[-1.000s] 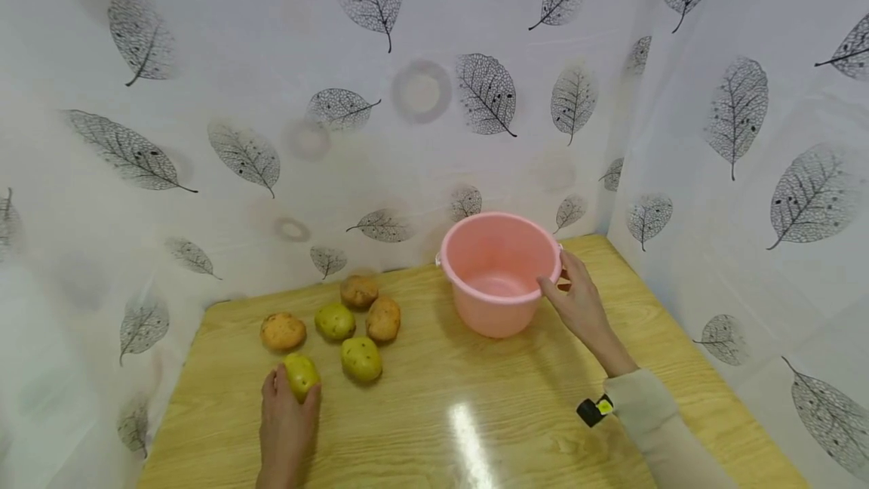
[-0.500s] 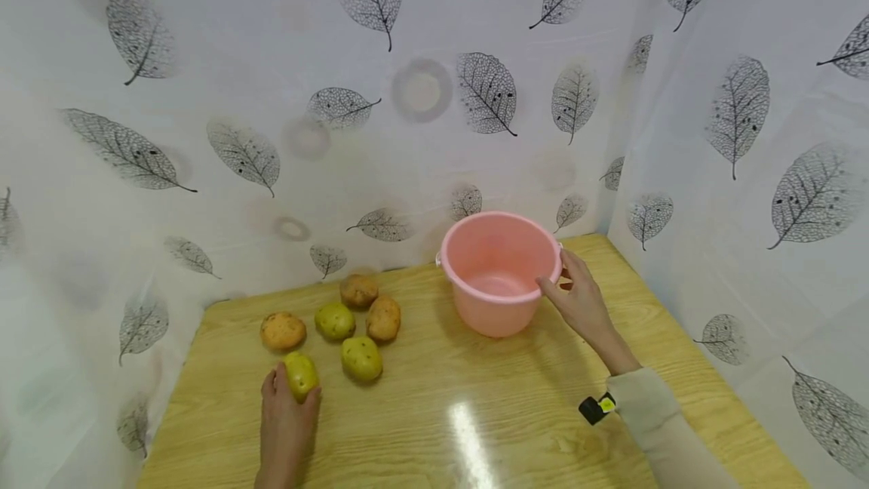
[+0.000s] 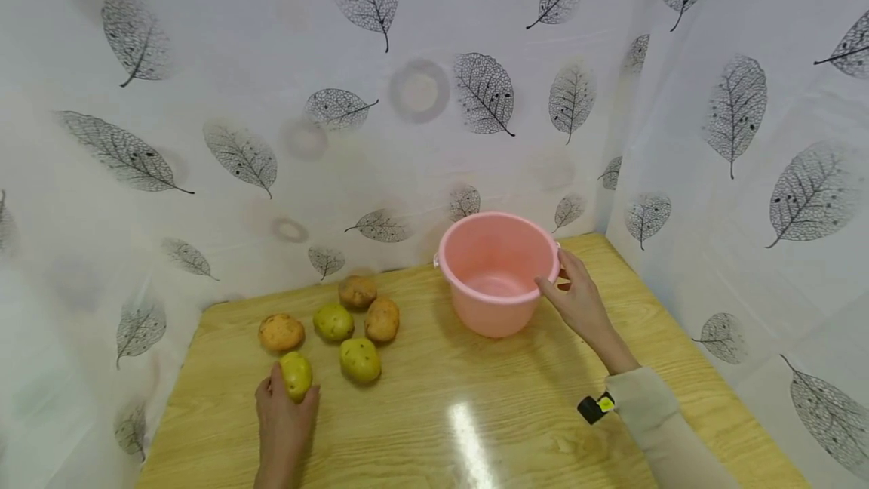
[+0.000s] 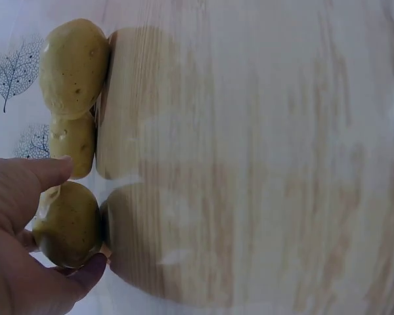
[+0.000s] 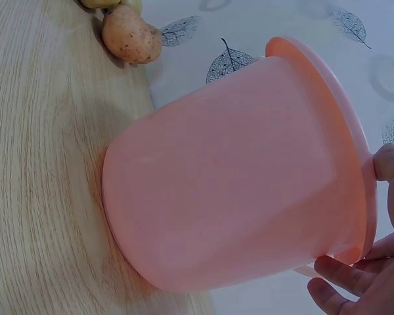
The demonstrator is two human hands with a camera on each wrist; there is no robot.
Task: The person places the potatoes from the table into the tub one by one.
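Observation:
My left hand (image 3: 284, 419) holds a greenish-yellow potato (image 3: 296, 375) between thumb and fingers at the left of the table. In the left wrist view this potato (image 4: 68, 224) sits low on the wood, the thumb on one side and fingertips on the other. Just beyond it lie a second green potato (image 3: 360, 360), a third green one (image 3: 333, 322) and several brown potatoes (image 3: 281, 333). Over at the right, my right hand (image 3: 580, 304) pinches the rim of an upright pink bucket (image 3: 495, 315), thumb at the rim and fingers near the handle joint; the bucket's inside shows no contents.
The wooden table (image 3: 407, 429) ends at the back and right against a white curtain (image 3: 421, 157) printed with dark leaves. A bare stretch of wood lies between the potatoes and the bucket. A small black device (image 3: 595, 408) is strapped at my right wrist.
The held potato and my left hand have shifted very slightly to the left, with the fingers further round it. My right hand and the bucket stay where they were.

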